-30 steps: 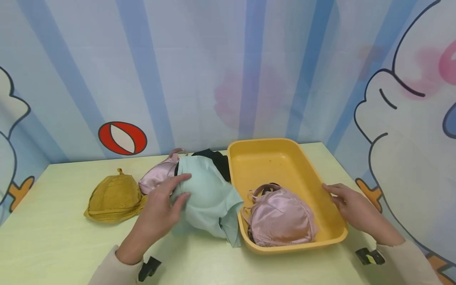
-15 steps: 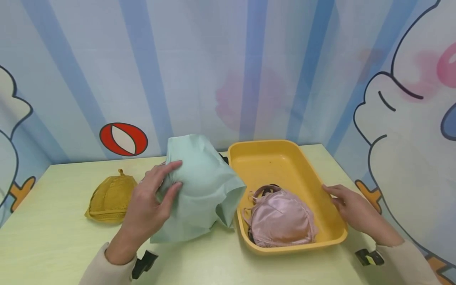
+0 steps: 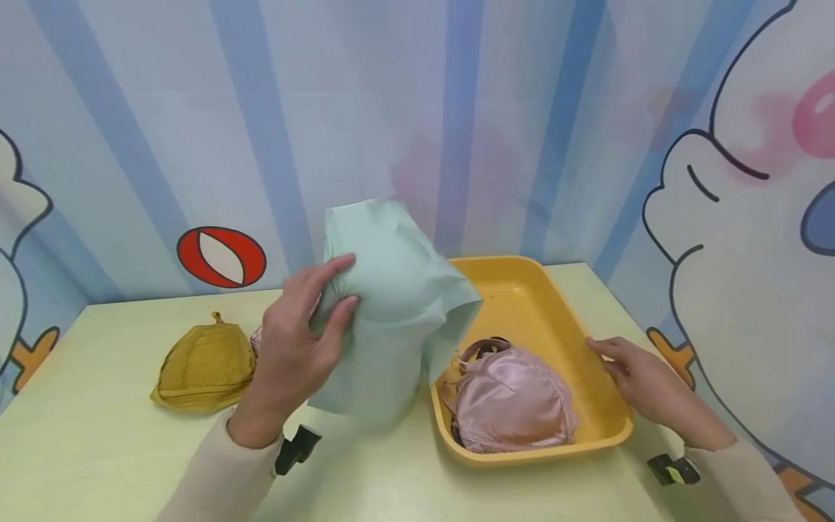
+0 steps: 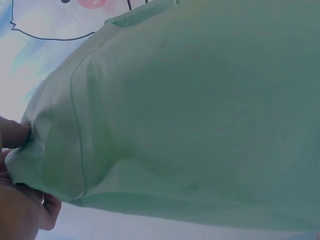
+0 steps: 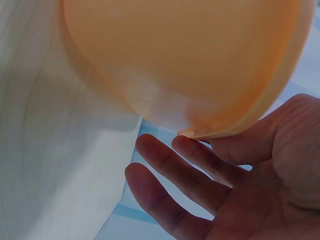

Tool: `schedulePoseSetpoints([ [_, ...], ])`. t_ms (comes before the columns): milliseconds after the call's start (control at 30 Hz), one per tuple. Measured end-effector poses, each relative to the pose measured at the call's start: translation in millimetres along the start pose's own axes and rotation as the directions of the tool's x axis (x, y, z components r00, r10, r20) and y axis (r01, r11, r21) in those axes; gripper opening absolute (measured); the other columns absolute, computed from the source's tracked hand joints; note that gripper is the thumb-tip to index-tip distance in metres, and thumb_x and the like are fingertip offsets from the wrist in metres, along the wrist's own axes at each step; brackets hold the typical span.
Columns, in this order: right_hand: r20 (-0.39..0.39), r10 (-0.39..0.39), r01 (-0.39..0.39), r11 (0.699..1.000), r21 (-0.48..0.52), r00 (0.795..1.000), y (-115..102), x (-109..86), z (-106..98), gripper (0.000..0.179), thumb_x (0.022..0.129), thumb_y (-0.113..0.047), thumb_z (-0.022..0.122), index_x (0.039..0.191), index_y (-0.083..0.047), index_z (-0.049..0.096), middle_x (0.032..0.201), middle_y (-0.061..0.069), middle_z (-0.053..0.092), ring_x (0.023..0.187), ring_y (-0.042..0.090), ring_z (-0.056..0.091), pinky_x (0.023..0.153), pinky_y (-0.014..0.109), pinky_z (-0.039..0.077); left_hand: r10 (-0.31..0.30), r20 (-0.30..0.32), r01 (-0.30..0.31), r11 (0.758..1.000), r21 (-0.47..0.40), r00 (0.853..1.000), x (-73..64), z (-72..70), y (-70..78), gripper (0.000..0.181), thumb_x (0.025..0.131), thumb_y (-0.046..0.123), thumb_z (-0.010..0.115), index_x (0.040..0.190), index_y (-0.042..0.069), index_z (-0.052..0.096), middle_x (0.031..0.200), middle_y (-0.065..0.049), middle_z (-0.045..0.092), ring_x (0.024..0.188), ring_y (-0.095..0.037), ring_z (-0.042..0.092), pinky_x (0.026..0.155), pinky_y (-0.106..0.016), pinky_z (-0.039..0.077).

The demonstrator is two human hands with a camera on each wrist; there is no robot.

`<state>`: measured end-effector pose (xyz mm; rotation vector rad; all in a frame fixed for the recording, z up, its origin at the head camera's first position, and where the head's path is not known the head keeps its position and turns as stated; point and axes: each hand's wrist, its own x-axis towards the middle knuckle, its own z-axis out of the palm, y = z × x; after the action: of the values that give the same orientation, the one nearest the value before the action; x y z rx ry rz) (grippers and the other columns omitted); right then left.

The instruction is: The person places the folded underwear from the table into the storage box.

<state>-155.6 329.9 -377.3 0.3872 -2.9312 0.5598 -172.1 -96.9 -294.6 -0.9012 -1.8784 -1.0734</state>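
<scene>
A smooth mint-green bra (image 3: pixel 391 312) hangs above the table, its wide band draping down to the right. My left hand (image 3: pixel 293 355) pinches its left edge between thumb and fingers; the left wrist view is mostly filled by the green fabric (image 4: pixel 200 120). At the yellow tray (image 3: pixel 515 290), my right hand (image 3: pixel 652 395) pinches the right rim with thumb and index finger, the other fingers extended below it, as the right wrist view shows. Inside the tray's near half lies a folded pink satin bra (image 3: pixel 515 406), with a dark strap or cloth partly hidden under it.
A folded mustard bra (image 3: pixel 205 366) lies on the pale table (image 3: pixel 85 406) at the left. Beside it a bit of another pink bra (image 3: pixel 256 341) shows past my left hand. A printed curtain (image 3: pixel 365 123) stands behind the table.
My left hand has lifted the mint-green bra off the pile, first slightly left, then up and right toward the tray; its band has unfolded. My right hand stays on the rim.
</scene>
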Motion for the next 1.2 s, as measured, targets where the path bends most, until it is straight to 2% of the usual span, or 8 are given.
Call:
schedulePoseSetpoints([
  [200,-0.003,-0.007,0.007,1.0,-0.005,1.0,0.2,0.3,1.0,0.036,0.092,0.001,0.056,0.127,0.006,0.055,0.119,0.021,0.058,0.104,0.04,0.057,0.078,0.049,0.049,0.069,-0.045,-0.072,0.996,-0.05,0.997,14.8,22.7,2.6,0.044,0.082,-0.005,0.068,0.125,-0.002,0.057,0.103,-0.013,0.063,0.089,-0.023,0.054,0.081,-0.036,0.039],
  [467,-0.02,-0.018,0.018,1.0,-0.015,1.0,1.8,-0.2,0.6,0.036,0.091,0.003,0.056,0.127,0.006,0.055,0.119,0.02,0.058,0.102,0.039,0.058,0.075,0.047,0.051,0.185,-0.076,-0.192,0.977,-0.095,0.98,34.4,66.2,12.7,0.037,0.086,0.0,0.065,0.122,-0.004,0.057,0.1,-0.013,0.062,0.09,-0.024,0.054,0.082,-0.04,0.036],
  [667,-0.024,-0.01,0.009,1.0,-0.013,1.0,2.7,0.2,1.6,0.037,0.091,0.002,0.056,0.128,0.004,0.056,0.119,0.019,0.059,0.101,0.038,0.059,0.074,0.047,0.05,0.231,-0.106,-0.244,0.961,-0.13,0.967,48.2,92.8,24.3,0.036,0.086,0.0,0.065,0.121,-0.005,0.057,0.101,-0.014,0.061,0.09,-0.025,0.053,0.082,-0.042,0.035],
  [767,-0.027,-0.014,0.014,1.0,-0.016,1.0,3.1,0.2,1.9,0.036,0.091,0.001,0.057,0.127,0.004,0.056,0.118,0.019,0.059,0.098,0.035,0.06,0.072,0.044,0.051,0.249,-0.1,-0.261,0.956,-0.133,0.963,50.3,101.9,29.3,0.036,0.086,0.001,0.066,0.121,-0.004,0.057,0.1,-0.013,0.061,0.09,-0.025,0.052,0.081,-0.042,0.035],
  [900,-0.026,-0.024,0.023,0.999,-0.025,0.999,3.0,-0.5,2.2,0.032,0.091,0.001,0.057,0.123,0.005,0.059,0.116,0.018,0.059,0.092,0.032,0.062,0.068,0.041,0.051,0.252,-0.04,-0.255,0.958,-0.135,0.967,42.5,111.7,32.0,0.036,0.086,0.003,0.067,0.12,-0.003,0.058,0.1,-0.011,0.064,0.091,-0.024,0.054,0.082,-0.039,0.036],
  [1000,-0.02,-0.005,0.005,1.0,-0.028,1.0,2.6,-0.3,2.4,0.028,0.091,0.0,0.057,0.119,0.003,0.061,0.111,0.018,0.061,0.086,0.03,0.062,0.066,0.042,0.05,0.24,0.039,-0.234,0.965,-0.123,0.97,29.4,117.1,31.8,0.036,0.086,0.005,0.067,0.12,-0.003,0.058,0.097,-0.01,0.064,0.09,-0.022,0.056,0.082,-0.037,0.038],
  [1100,-0.019,0.007,-0.007,1.0,-0.03,1.0,3.3,0.1,2.2,0.028,0.091,-0.001,0.057,0.119,0.001,0.062,0.11,0.017,0.061,0.086,0.03,0.061,0.066,0.042,0.05,0.226,0.133,-0.213,0.972,-0.099,0.965,12.3,121.2,30.8,0.036,0.086,0.006,0.067,0.12,-0.002,0.058,0.096,-0.009,0.063,0.09,-0.02,0.057,0.081,-0.035,0.038],
  [1200,-0.022,0.005,-0.006,0.999,-0.031,1.0,4.2,-0.2,1.6,0.032,0.091,0.0,0.057,0.123,0.002,0.06,0.113,0.017,0.06,0.089,0.032,0.061,0.066,0.041,0.05,0.193,0.233,-0.176,0.98,-0.09,0.953,-6.3,123.2,30.3,0.034,0.087,0.006,0.067,0.119,-0.001,0.059,0.098,-0.007,0.063,0.09,-0.018,0.057,0.079,-0.033,0.038],
])
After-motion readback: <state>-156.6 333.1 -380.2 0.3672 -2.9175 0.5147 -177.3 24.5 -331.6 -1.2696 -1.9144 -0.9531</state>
